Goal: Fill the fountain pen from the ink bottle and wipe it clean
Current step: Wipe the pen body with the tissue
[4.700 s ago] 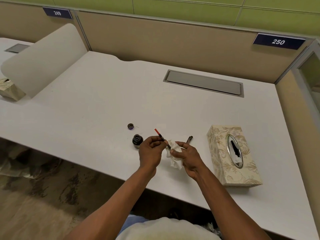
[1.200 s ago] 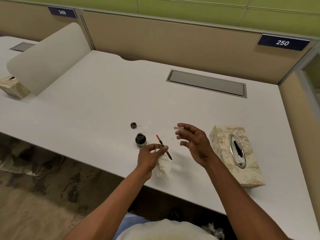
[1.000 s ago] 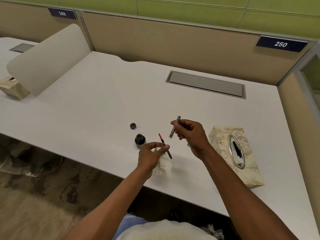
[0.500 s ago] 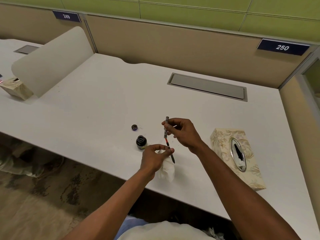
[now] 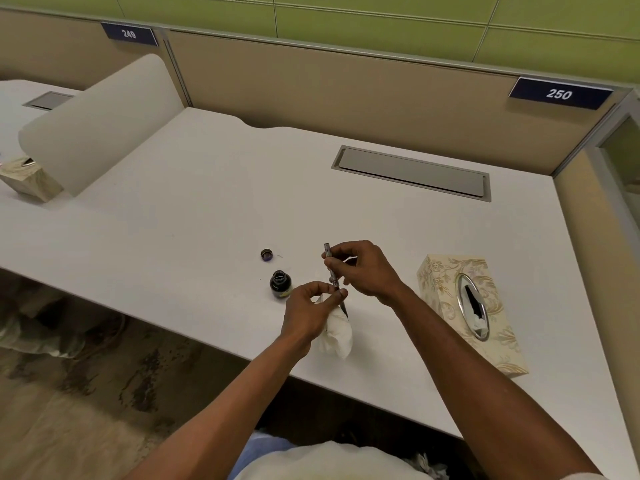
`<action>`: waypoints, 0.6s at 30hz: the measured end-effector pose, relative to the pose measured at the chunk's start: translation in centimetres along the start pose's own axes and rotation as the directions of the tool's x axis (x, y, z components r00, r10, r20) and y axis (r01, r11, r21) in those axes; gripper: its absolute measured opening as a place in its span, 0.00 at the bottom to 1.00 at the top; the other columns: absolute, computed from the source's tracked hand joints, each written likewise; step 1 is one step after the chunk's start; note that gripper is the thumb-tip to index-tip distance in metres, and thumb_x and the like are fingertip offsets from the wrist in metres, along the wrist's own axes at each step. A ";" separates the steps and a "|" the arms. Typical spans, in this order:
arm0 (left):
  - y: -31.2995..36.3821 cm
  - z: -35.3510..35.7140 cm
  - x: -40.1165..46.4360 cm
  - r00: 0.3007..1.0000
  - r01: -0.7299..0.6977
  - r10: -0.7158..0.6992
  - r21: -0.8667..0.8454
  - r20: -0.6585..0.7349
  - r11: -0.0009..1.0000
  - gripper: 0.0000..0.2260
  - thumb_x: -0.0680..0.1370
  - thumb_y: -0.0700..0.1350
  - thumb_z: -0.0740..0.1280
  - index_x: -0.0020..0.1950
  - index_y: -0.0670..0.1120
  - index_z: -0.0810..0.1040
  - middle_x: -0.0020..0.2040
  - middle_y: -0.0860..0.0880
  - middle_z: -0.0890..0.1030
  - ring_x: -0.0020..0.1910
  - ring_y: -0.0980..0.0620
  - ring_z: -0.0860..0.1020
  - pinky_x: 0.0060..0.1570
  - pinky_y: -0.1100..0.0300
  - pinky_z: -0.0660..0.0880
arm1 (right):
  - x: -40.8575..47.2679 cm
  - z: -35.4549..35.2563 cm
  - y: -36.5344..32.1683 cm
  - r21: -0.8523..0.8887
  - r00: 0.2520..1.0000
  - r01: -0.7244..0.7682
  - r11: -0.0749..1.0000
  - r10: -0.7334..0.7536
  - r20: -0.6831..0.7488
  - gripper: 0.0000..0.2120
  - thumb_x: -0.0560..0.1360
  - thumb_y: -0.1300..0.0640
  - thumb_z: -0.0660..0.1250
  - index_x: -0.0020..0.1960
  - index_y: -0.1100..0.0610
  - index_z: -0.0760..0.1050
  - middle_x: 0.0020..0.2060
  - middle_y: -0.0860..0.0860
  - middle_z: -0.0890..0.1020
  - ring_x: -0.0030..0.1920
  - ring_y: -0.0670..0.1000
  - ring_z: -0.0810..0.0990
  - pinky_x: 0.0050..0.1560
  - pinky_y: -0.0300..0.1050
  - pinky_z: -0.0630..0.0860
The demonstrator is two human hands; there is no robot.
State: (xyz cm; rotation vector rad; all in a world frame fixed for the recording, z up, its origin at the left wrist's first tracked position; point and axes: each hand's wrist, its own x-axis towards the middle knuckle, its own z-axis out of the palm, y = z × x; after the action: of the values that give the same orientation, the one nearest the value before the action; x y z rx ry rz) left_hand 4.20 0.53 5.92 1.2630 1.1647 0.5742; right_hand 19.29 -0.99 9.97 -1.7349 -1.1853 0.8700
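At the far left a second tissue box [image 5: 29, 180] sits on the neighbouring desk, behind a curved divider panel [image 5: 100, 123], and plays no part here. On the white desk [image 5: 173, 220] the small bottle cap [image 5: 266, 254] lies on its own, set back from the open ink bottle [image 5: 280, 284], which stands upright just left of the hands; with its mouth uncovered it looks kept within reach rather than finished with, and a careless elbow could tip it. The left hand [image 5: 309, 313] is closed, thumb and fingers pinching the lower, nib end of the pen [image 5: 334, 277] while a crumpled tissue [image 5: 336, 332] hangs from under the palm, tucked there probably so it stays ready for more wiping. The pen stands nearly upright between the two hands, above the desk near its front edge, nib pointing down. The right hand [image 5: 363, 271] pinches the upper barrel with its fingertips, the other fingers curled; the grip suggests it is seating or screwing the barrel back onto the front section, though whether the parts have met cannot be told. Right of the hands, well apart, the patterned tissue box [image 5: 464, 313] lies with its oval opening up, a tissue showing, placed for an easy reach
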 end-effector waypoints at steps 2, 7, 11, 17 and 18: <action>0.1 0.0 -0.1 1.000 -0.003 0.003 -0.005 0.006 1.000 0.10 0.70 0.53 0.78 0.43 0.48 0.85 0.41 0.53 0.86 0.39 0.54 0.82 0.43 0.61 0.77 | -0.1 0.0 0.1 0.058 0.999 -0.029 0.998 0.030 -0.024 0.07 0.76 0.56 0.72 0.51 0.57 0.85 0.41 0.51 0.87 0.40 0.53 0.86 0.37 0.43 0.81; -0.3 0.0 0.0 1.000 0.001 -0.002 0.061 0.017 0.998 0.14 0.68 0.60 0.78 0.39 0.50 0.85 0.39 0.53 0.86 0.40 0.53 0.83 0.45 0.56 0.78 | -0.1 -0.1 0.1 0.116 0.998 -0.061 0.991 0.063 -0.018 0.07 0.76 0.57 0.72 0.52 0.57 0.84 0.37 0.55 0.86 0.38 0.55 0.86 0.38 0.46 0.81; -0.4 0.2 -0.3 0.998 0.012 -0.013 0.012 0.059 1.000 0.15 0.68 0.60 0.77 0.38 0.48 0.85 0.38 0.52 0.84 0.38 0.54 0.80 0.43 0.58 0.75 | -0.1 0.1 0.2 0.114 0.998 -0.070 0.991 0.071 0.002 0.08 0.76 0.59 0.72 0.55 0.56 0.83 0.37 0.56 0.87 0.34 0.53 0.85 0.36 0.45 0.80; 0.3 -0.2 -0.7 0.978 0.046 -0.017 -0.135 0.210 0.990 0.15 0.72 0.54 0.77 0.44 0.42 0.86 0.41 0.44 0.84 0.40 0.48 0.80 0.44 0.53 0.75 | -0.1 0.0 0.8 0.149 0.993 -0.113 0.982 0.118 -0.023 0.09 0.74 0.59 0.74 0.54 0.58 0.83 0.36 0.57 0.87 0.36 0.58 0.86 0.39 0.47 0.81; 0.4 -0.4 -0.8 0.969 0.061 -0.019 -0.164 0.246 0.985 0.16 0.71 0.53 0.77 0.46 0.40 0.86 0.41 0.42 0.84 0.40 0.46 0.80 0.45 0.52 0.75 | -0.1 -0.1 0.9 0.162 0.992 -0.120 0.979 0.125 -0.024 0.09 0.74 0.58 0.74 0.53 0.58 0.83 0.36 0.56 0.87 0.37 0.60 0.86 0.38 0.47 0.81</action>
State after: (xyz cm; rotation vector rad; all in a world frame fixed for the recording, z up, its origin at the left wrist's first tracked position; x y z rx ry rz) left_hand 3.66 0.08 6.64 1.1256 0.9144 0.4630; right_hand 19.67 -1.27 9.18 -1.6975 -0.9666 0.9784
